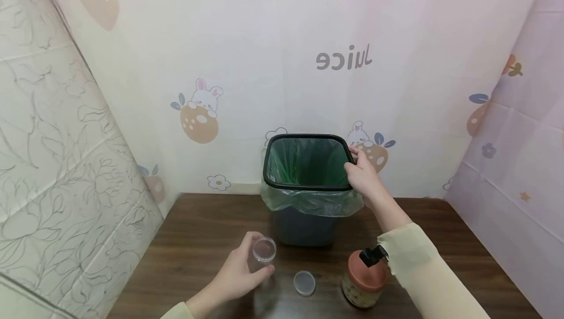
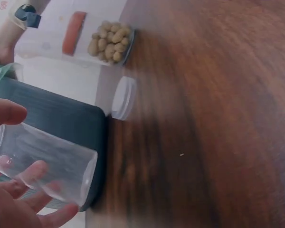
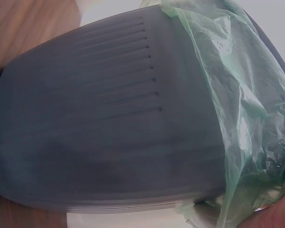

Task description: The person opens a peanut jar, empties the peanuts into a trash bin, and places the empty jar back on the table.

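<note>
A dark trash bin (image 1: 304, 231) stands upright toward the back of the table, its black rim holding down a translucent green liner bag (image 1: 310, 204). My right hand (image 1: 364, 177) grips the rim at its right side, thumb on top. In the right wrist view the bin's ribbed wall (image 3: 114, 118) fills most of the picture, with a bit of that hand at the lower right corner. In front of the bin, my left hand (image 1: 235, 272) holds a clear plastic jar (image 1: 264, 251), fingers and thumb around it. The jar (image 2: 57, 159) is lidless and looks empty.
A round translucent lid (image 1: 304, 283) lies on the wooden table (image 1: 211, 221) right of the left hand. Beneath my right forearm stands a jar with an orange lid (image 1: 367, 280), holding small tan round pieces (image 2: 111, 42). Printed cloth (image 1: 246, 89) hangs behind and at the sides.
</note>
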A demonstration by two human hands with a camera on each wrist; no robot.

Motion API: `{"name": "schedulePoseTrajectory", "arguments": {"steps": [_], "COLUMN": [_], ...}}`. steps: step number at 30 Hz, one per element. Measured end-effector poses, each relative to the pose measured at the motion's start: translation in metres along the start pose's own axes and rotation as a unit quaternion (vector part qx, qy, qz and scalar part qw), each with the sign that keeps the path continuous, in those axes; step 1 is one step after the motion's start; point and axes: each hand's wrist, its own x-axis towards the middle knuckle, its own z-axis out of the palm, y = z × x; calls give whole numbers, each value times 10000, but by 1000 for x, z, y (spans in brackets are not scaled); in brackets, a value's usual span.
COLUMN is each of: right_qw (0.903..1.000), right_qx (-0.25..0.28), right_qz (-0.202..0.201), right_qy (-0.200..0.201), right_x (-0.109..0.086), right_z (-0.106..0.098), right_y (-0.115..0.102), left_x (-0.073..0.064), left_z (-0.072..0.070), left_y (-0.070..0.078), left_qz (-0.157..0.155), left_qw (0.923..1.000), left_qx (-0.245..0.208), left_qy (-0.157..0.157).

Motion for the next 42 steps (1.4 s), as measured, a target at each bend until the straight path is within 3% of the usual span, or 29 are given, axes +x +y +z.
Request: {"name": "schedulePoseTrajectory", "arguments": {"steps": [14, 42], "right_qw": [10000, 9999], "right_qx": [22, 47], "right_qz": [-59, -106], "right_qy": [-19, 10], "right_x": [0, 1], "right_z": [-1, 2], "right_y": [1, 2], "left_x": [-7, -11], "left_z": [11, 21], "left_y": [-3, -6], "left_qz": [192, 248], "left_qw": [9991, 9979], "left_qx": [-137, -173], "left_qy": [-366, -569]}}
